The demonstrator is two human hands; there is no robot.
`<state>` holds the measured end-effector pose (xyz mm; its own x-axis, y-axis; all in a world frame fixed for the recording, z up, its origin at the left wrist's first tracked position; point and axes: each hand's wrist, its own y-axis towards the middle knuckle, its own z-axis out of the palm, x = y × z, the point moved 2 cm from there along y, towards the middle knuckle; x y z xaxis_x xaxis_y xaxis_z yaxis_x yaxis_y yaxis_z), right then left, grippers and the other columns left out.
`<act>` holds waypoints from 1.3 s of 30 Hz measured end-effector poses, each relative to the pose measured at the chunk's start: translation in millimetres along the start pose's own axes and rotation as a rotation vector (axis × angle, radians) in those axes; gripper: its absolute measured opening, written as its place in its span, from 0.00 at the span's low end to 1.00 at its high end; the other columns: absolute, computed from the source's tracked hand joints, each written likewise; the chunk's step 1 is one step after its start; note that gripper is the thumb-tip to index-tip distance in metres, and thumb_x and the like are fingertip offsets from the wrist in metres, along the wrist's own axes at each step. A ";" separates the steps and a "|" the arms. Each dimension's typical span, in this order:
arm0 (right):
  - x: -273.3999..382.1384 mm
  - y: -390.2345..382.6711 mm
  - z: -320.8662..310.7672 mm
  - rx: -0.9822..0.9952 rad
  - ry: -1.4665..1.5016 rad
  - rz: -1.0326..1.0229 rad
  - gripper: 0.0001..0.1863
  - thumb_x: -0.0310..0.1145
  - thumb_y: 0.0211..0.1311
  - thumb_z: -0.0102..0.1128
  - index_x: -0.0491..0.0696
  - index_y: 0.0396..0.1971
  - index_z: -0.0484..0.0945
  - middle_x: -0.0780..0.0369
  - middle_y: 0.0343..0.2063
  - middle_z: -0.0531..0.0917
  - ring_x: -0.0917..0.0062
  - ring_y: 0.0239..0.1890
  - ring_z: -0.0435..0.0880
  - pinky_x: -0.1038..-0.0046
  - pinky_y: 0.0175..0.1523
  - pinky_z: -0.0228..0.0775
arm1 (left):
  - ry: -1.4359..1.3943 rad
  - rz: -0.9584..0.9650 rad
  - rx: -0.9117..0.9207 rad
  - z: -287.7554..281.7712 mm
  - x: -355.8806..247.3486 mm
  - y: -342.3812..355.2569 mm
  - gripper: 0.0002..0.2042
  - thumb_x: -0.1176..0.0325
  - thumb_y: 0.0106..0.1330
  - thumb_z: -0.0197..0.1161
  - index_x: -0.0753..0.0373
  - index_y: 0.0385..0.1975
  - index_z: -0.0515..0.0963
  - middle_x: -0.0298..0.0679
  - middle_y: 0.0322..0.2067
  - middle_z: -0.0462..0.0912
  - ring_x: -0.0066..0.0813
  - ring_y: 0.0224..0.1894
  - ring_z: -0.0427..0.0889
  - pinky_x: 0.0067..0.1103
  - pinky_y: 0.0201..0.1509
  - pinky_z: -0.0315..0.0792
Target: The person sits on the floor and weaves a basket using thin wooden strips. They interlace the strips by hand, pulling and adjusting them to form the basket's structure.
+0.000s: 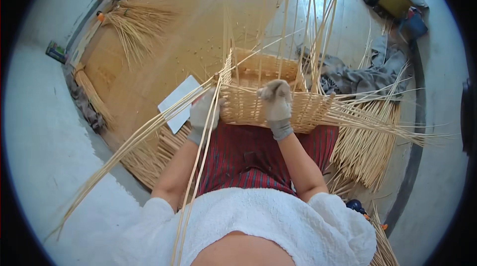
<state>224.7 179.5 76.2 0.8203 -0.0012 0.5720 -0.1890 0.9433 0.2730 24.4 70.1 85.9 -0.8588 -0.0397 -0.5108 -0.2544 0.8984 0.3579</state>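
Basket (243, 109) on lap (246, 156); left hand (199, 113) at corner, right hand (277, 102) curled at rim; either grip unclear.

Weaving workshop, bundled rods (366, 149) along floor (198, 15), half-woven basket (243, 108)

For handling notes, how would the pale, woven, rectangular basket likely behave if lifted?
The basket is probably light, being hollow wickerwork, and fairly stiff, given its close weave. Its long, pale, unwoven strands may sway or snag.

The right hand (277, 101) (gloved in grey) touches a wicker basket (307, 109).
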 end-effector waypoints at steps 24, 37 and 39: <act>60.4 -11.8 -14.1 -0.147 -0.631 0.053 0.17 0.45 0.82 0.43 0.46 0.51 0.71 0.60 0.34 0.83 0.72 0.35 0.85 0.63 0.52 0.81 | -0.717 -0.665 0.220 37.0 -57.5 65.4 0.21 0.62 0.64 0.74 0.63 0.49 0.71 0.40 0.32 0.81 0.23 0.14 0.76 0.22 0.11 0.72; 102.4 56.6 -26.0 0.000 -1.134 -0.264 0.19 0.19 0.67 0.53 0.44 0.57 0.74 0.55 0.54 0.81 0.70 0.55 0.83 0.75 0.53 0.78 | -0.252 -0.177 0.375 112.9 -88.7 79.8 0.13 0.59 0.74 0.59 0.59 0.50 0.75 0.47 0.38 0.83 0.41 0.42 0.84 0.30 0.41 0.78; 104.3 104.5 23.2 0.326 -1.559 -0.762 0.29 0.17 0.62 0.54 0.44 0.65 0.70 0.54 0.58 0.79 0.66 0.57 0.82 0.74 0.59 0.75 | -0.316 -0.229 0.379 109.1 -113.3 80.6 0.10 0.61 0.73 0.60 0.58 0.46 0.75 0.40 0.29 0.80 0.26 0.33 0.84 0.23 0.29 0.78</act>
<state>278.0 270.2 182.4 -0.4250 -0.8387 0.3406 -0.2950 0.4840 0.8238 149.6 194.7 87.4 -0.6095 -0.1720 -0.7739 -0.1912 0.9793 -0.0671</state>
